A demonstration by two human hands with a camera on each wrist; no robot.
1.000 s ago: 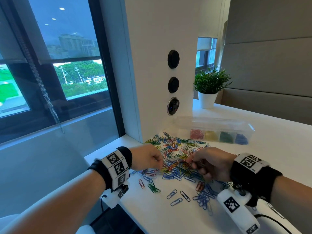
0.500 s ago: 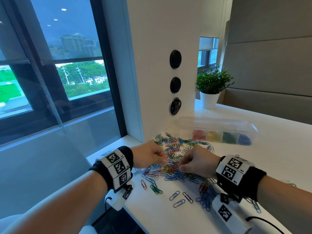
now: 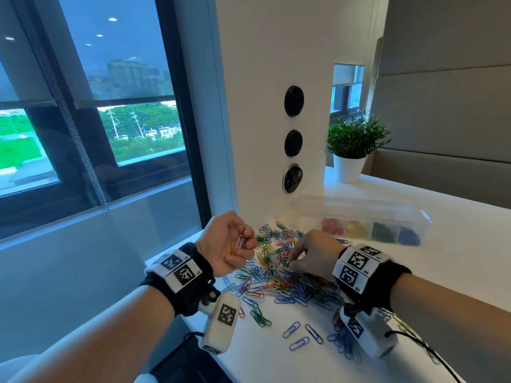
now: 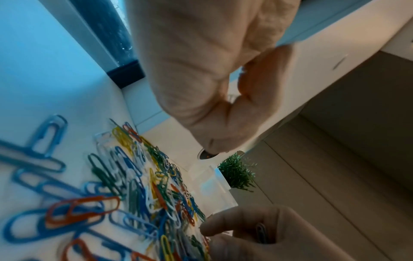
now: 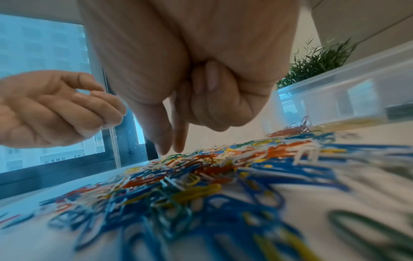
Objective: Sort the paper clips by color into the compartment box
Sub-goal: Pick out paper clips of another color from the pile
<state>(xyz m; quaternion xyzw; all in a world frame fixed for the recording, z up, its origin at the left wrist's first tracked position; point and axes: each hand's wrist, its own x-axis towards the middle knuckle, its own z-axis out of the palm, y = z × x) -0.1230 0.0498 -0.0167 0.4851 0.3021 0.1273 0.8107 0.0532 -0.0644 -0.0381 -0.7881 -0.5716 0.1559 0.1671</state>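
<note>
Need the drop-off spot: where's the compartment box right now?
In the head view the compartment box sits at the far right of the table, just beyond the clip pile, in front of the potted plant.

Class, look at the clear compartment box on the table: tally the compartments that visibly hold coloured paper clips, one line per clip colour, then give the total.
Red compartment: 1
Yellow compartment: 1
Green compartment: 1
Blue compartment: 1
Total: 4
</note>
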